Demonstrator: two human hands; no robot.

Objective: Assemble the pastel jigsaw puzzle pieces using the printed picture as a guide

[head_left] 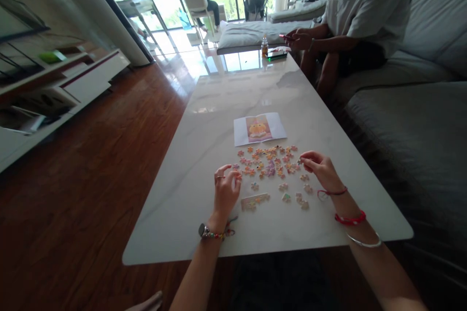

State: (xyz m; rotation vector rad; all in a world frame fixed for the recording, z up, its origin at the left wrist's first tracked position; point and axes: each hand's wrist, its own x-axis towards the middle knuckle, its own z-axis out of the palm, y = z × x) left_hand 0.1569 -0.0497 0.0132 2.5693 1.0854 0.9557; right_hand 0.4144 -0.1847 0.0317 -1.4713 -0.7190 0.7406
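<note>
Between the thumb and fingers of my right hand (316, 165) is a small puzzle piece (299, 161), pinched at the right side of the loose pile. My left hand (226, 187) hovers at the pile's left edge, fingers curved and apart; a pinkish piece lies close by its fingertips. Many loose pieces (270, 167), mostly orange, pink and purple, are spread between both hands. Nearer to me lies a joined strip of pieces (255, 201). To its right are a green-marked piece (286, 198) and a small pale cluster (302, 201). A creased sheet with an orange picture (260, 129) lies behind the pile.
The white marble-look table (175, 204) has rounded front corners. At its far end stand a small bottle (264, 46) and a dark phone-like object (277, 56). A person (365, 19) sits on the grey sofa (412, 116) at right, holding a phone. A low cabinet (87, 82) lines the left.
</note>
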